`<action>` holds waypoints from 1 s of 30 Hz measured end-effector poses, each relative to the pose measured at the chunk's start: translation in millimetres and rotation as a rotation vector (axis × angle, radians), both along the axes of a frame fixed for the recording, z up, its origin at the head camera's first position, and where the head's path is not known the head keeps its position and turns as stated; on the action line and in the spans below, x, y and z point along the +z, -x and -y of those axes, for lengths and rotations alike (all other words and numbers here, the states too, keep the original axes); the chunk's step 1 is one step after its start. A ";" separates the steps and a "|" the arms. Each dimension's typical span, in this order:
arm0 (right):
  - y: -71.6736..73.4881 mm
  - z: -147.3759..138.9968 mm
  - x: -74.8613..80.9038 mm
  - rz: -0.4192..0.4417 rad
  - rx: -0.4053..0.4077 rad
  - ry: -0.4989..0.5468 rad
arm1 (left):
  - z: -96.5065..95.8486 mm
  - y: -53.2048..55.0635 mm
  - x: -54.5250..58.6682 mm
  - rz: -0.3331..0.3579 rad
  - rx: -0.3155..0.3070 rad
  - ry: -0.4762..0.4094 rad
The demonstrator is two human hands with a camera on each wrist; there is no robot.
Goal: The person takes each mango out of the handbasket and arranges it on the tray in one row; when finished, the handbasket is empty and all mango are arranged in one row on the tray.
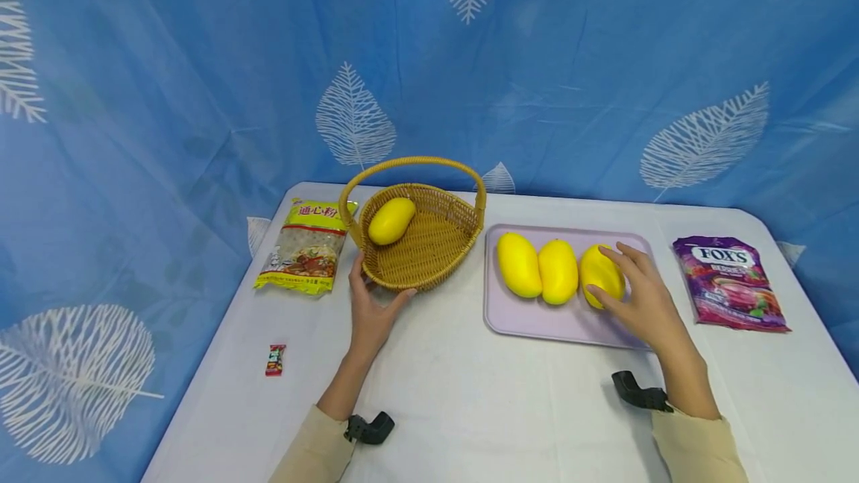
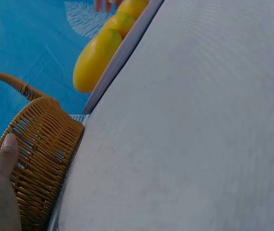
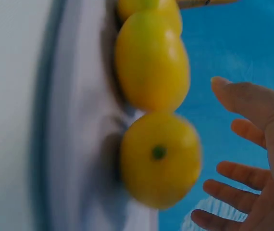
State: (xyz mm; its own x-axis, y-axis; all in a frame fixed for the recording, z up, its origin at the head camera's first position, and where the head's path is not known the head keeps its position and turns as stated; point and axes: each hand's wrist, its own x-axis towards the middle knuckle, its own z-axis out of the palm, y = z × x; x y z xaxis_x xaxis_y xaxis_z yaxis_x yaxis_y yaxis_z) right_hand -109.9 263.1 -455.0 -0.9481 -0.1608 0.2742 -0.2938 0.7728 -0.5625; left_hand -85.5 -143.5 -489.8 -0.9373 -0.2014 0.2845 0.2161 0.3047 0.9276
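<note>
The wicker basket [image 1: 429, 244] stands upright, its handle raised, and one mango [image 1: 392, 221] lies inside, against its far left wall. At the basket's near left side is the left hand [image 1: 372, 315]; its thumb rests on the outer wall, probably so that the light wicker does not slide. Whether the other fingers curl around the wall, I cannot tell.

To the right of the basket lies the lilac tray [image 1: 537, 324], whose raised edge likely serves to stop round fruit from rolling away. On it, the left mango [image 1: 520, 264] and the middle mango [image 1: 559, 272] touch, which may steady both; the right mango [image 1: 600, 274] lies just beside them. Around this last one the right hand [image 1: 640, 297] spreads thumb and fingers apart, a shape that seems fitted to its width; the right wrist view shows a gap, so nothing is gripped.

Left of the basket lies the yellow food bag [image 1: 305, 248]; nearer to the person than the basket, the small wrapped candy [image 1: 274, 360]. The purple candy bag [image 1: 731, 283] lies well right of the basket, beyond the tray, apart from both hands.
</note>
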 end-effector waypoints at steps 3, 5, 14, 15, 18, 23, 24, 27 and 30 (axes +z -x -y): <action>7.2 16.5 13.4 -0.072 0.044 0.010 | 0.7 0.4 -0.1 0.000 0.001 0.002; 13.0 31.7 23.8 -0.095 0.085 0.021 | 1.3 0.6 -0.5 0.000 0.004 -0.001; 38.0 109.2 44.0 -0.141 0.298 0.057 | 0.2 1.3 -3.5 0.004 0.004 -0.012; 39.0 116.8 44.0 -0.130 0.322 0.061 | -0.3 1.3 -3.4 0.005 0.002 -0.015; 43.1 139.1 41.7 -0.080 0.386 0.076 | 0.4 2.3 -3.1 0.016 0.003 -0.008; 53.7 168.9 35.6 -0.011 0.464 0.087 | -0.3 3.8 -1.5 0.022 0.002 0.000; 56.8 174.5 34.1 -0.003 0.473 0.080 | 0.0 4.1 -2.0 0.021 -0.001 -0.002; 66.5 191.3 29.2 0.029 0.488 0.066 | 2.0 6.4 -7.1 0.029 -0.001 0.001; 76.5 208.0 24.5 0.087 0.491 0.063 | 6.0 10.6 -21.3 0.046 0.008 0.010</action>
